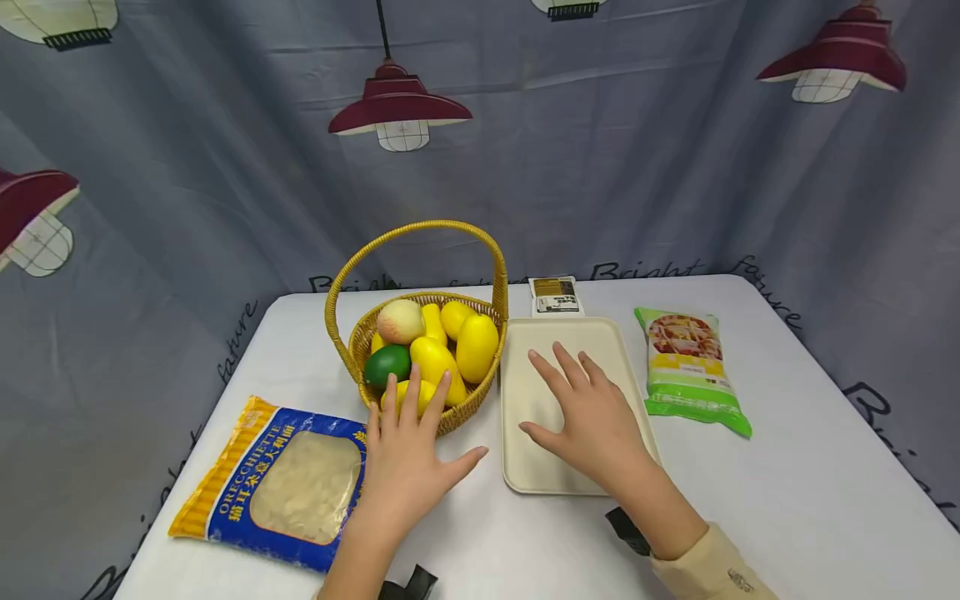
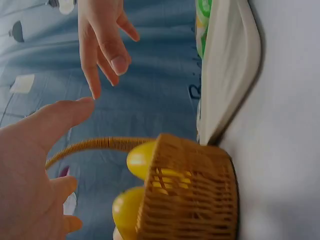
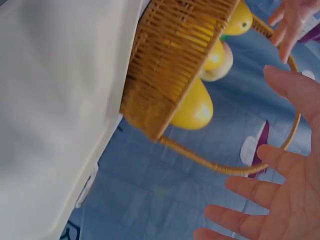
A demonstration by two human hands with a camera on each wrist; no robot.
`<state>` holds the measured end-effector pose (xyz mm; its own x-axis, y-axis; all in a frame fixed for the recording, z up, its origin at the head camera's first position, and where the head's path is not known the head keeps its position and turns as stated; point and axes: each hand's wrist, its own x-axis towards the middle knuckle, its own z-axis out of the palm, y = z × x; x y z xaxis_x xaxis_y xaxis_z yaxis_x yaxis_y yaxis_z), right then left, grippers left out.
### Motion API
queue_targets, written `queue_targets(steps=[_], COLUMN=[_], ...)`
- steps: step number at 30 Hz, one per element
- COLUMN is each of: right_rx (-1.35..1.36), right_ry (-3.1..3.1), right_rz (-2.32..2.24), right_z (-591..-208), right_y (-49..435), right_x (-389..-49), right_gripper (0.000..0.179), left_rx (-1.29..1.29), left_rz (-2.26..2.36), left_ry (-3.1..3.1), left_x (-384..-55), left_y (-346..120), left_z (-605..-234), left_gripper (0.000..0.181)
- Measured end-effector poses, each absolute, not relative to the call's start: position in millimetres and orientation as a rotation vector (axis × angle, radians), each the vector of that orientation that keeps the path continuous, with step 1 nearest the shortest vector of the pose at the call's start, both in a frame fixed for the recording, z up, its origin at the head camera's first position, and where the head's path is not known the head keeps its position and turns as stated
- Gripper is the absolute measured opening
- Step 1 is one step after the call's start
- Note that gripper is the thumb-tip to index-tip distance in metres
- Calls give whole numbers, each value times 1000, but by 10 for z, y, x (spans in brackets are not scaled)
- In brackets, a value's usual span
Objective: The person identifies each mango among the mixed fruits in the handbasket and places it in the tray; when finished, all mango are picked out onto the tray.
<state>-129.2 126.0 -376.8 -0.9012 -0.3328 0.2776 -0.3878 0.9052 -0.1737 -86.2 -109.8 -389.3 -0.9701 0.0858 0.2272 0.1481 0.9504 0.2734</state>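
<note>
My left hand (image 1: 408, 467) is spread above the table, just in front of a wicker basket (image 1: 465, 417) with a tall handle; it holds nothing. Several yellow fruits, including a mango (image 1: 477, 348), fill the basket along with a peach (image 1: 401, 322) and a dark green fruit (image 1: 387, 367). Over a beige tray (image 1: 528, 467) hovers my right hand (image 1: 596, 429), fingers apart and nothing in it. The left wrist view shows the basket's woven side (image 2: 195, 200) beyond the left thumb. In the right wrist view the right fingers (image 3: 250, 192) are extended beside the basket's handle (image 3: 220, 167).
A blue and yellow bag of orecchiette pasta (image 1: 300, 483) lies at the left, partly behind the left hand. Right of the tray is a green food packet (image 1: 690, 371). A small white packet (image 1: 556, 297) lies behind the tray, near a grey curtain (image 1: 585, 167).
</note>
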Motion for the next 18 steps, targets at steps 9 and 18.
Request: queue_targets(steps=[9, 18], right_rx=[647, 711], right_ry=[-2823, -2854], right_rz=[374, 435], right_z=[-3814, -3885], right_y=[963, 717], right_x=[-1457, -1713], right_gripper=[84, 82], left_rx=[69, 212], left_rz=[-519, -744], left_ry=[-2900, -2897], left_x=[-798, -793], left_y=[-1470, -1728], left_z=[-4104, -4283], left_gripper=[100, 98])
